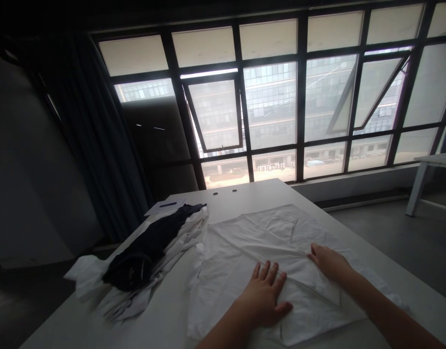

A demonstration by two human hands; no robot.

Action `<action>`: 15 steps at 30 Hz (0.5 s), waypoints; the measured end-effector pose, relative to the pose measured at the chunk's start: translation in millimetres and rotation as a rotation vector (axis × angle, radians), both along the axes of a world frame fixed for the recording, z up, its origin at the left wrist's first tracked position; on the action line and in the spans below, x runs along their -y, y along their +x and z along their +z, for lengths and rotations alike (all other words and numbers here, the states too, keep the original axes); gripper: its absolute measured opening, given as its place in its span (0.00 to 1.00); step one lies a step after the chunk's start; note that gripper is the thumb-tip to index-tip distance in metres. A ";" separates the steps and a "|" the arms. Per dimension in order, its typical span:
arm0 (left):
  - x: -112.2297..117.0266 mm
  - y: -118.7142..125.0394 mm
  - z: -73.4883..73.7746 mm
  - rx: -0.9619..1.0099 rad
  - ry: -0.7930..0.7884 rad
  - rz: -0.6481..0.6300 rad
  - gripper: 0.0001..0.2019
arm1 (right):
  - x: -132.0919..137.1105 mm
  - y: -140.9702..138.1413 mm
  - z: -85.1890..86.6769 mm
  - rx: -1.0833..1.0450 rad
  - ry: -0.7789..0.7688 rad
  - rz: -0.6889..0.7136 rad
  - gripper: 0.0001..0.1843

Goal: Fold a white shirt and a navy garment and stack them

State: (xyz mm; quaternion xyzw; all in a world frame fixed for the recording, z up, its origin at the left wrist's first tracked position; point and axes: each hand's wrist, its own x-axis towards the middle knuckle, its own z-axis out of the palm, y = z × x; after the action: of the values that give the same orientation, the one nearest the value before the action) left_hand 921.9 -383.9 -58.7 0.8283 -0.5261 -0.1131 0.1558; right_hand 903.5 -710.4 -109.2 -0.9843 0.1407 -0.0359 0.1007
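A white cloth garment [241,247], perhaps a shirt, lies spread and creased over the right half of the white table. My left hand [261,295] rests flat on it near its front, with the fingers spread. Farther right, my right hand [326,261] is closed, its fingertips pinching a fold of the same garment. Small creases run from the pinched spot toward the left. The garment's exact kind is hard to make out, because its edges are folded and partly under my arms.
Left on the table [259,191] lies a heap of clothes, a black garment [153,242] on white and grey ones [183,237]. Behind it are a paper [157,208] and a pen [168,204]. Windows [270,106] stand beyond; another table [422,179] is at right.
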 end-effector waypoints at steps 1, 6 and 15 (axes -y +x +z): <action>-0.5 -3.0 0.6 -0.019 0.001 -0.009 0.39 | 2.0 -2.6 2.8 -0.028 -0.006 0.007 0.13; -4.0 -22.4 1.6 -0.103 0.010 -0.051 0.42 | -2.2 -10.8 21.6 -0.095 -0.058 0.066 0.10; 6.4 -19.0 8.5 0.028 0.018 -0.056 0.35 | -73.6 57.8 25.8 0.021 -0.006 0.196 0.18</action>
State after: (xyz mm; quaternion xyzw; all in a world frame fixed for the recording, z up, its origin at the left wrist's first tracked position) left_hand 902.9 -390.4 -50.1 0.8160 -0.5503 -0.1106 0.1379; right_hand 961.4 -636.8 -83.4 -0.9932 0.0425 -0.0365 0.1025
